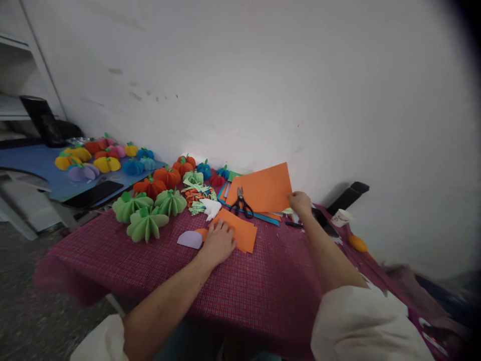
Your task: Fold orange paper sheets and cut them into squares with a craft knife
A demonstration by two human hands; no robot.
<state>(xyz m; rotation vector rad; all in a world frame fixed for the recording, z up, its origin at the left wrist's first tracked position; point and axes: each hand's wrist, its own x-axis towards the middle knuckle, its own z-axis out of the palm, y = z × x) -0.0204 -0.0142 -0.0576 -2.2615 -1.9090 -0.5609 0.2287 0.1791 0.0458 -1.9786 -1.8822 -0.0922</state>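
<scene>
My left hand [219, 241] lies with fingers spread on a small stack of cut orange paper [244, 234]. Beside its fingertips is a lilac paper half-circle [190, 239], with a bit of orange paper next to it. My right hand [300, 204] pinches the right edge of a large orange paper sheet [265, 186], which is tilted up at its far corner. Black-handled scissors [241, 203] rest open-bladed over the sheet's near left part. Blue and other coloured sheets [268, 218] show underneath.
Green paper pumpkins [146, 224], orange ones [167, 177] and paper scraps [198, 194] stand left on the checked cloth [158, 271]. More pumpkins [107, 164] and a phone [92, 194] are on the blue table [56, 188]. A paper cup [341, 217] and a yellow object [358, 243] sit right.
</scene>
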